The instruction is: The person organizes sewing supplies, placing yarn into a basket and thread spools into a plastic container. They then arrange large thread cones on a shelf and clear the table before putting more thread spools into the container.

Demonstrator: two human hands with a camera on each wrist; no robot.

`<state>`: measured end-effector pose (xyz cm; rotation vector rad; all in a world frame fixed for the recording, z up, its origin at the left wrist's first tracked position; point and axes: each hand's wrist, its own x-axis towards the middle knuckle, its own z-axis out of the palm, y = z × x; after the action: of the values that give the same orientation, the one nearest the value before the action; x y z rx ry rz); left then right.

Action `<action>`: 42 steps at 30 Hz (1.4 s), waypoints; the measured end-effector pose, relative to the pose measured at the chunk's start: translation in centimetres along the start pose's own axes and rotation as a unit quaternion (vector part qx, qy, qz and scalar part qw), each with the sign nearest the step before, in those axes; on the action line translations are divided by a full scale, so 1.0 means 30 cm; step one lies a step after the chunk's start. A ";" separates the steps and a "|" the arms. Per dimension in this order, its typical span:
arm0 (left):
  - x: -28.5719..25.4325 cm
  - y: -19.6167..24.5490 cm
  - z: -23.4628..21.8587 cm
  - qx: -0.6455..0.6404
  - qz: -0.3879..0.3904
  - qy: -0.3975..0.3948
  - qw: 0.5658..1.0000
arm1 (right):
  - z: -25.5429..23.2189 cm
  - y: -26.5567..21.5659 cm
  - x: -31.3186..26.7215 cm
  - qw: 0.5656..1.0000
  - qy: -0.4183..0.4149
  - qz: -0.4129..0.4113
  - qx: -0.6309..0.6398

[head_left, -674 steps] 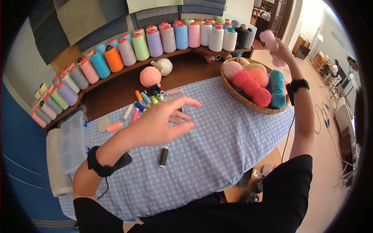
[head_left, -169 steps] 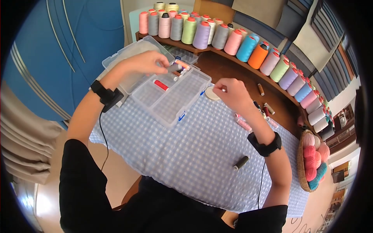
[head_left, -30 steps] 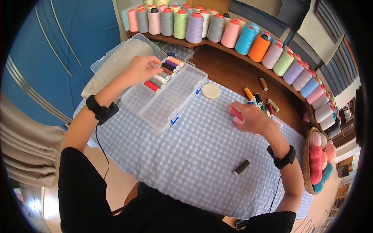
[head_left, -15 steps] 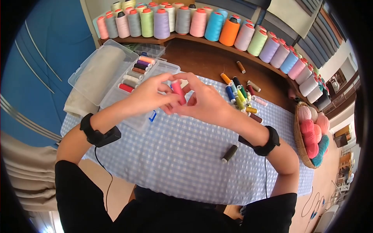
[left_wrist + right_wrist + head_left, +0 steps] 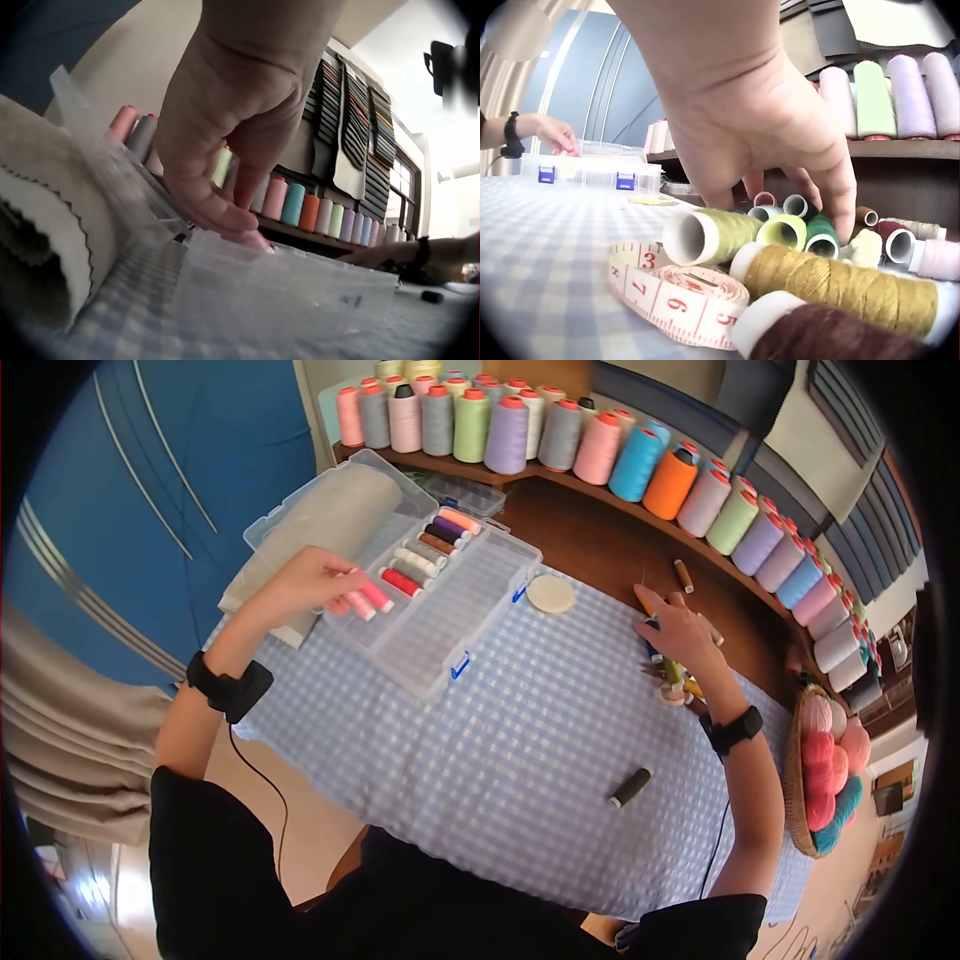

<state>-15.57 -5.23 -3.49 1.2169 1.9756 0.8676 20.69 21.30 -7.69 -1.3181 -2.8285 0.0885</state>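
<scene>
In the head view the left hand (image 5: 305, 582) pinches two pink spools (image 5: 374, 592) over the near left part of the clear plastic box (image 5: 431, 682). Beside them in the box lie a red spool (image 5: 401, 582) and a row of white, grey, brown, purple and peach ones. The right hand (image 5: 685, 637) reaches down over the loose spool pile, fingers spread and bent, near an orange spool (image 5: 647, 600); whether it grips one cannot be told. In the right wrist view a gold spool (image 5: 840, 281), a green spool (image 5: 822, 237) and a tape measure (image 5: 676, 300) lie below the hand (image 5: 757, 127).
A dark spool (image 5: 630, 787) lies alone on the checked cloth (image 5: 500, 760). A round cream disc (image 5: 551, 594) is beside the box. Tall thread cones (image 5: 507, 435) line the back shelf. A basket of yarn (image 5: 793, 780) stands at the right, rolled fabric (image 5: 310, 530) at the left.
The hands have parted from where they met around a pink spool. The left has moved back to the box with two pink spools; the right has moved to the pile. The head view has shifted.
</scene>
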 end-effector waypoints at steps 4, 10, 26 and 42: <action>-0.005 -0.039 0.008 0.138 0.131 -0.011 0.982 | 0.029 0.020 0.020 0.998 0.032 -0.057 0.010; -0.040 -0.009 0.047 0.225 0.159 -0.005 0.961 | 0.025 0.039 0.025 0.985 0.089 -0.133 0.071; -0.051 0.167 0.209 0.140 0.210 0.015 0.968 | -0.090 -0.300 -0.036 0.856 0.170 -0.149 0.465; 0.003 0.193 0.369 -0.028 0.319 -0.018 0.947 | -0.043 -0.540 -0.136 0.758 0.023 -0.131 0.639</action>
<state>-3.93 -0.95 -5.14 1.8632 1.5147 1.1843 10.98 7.85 -5.40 -0.5178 -1.9188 1.5640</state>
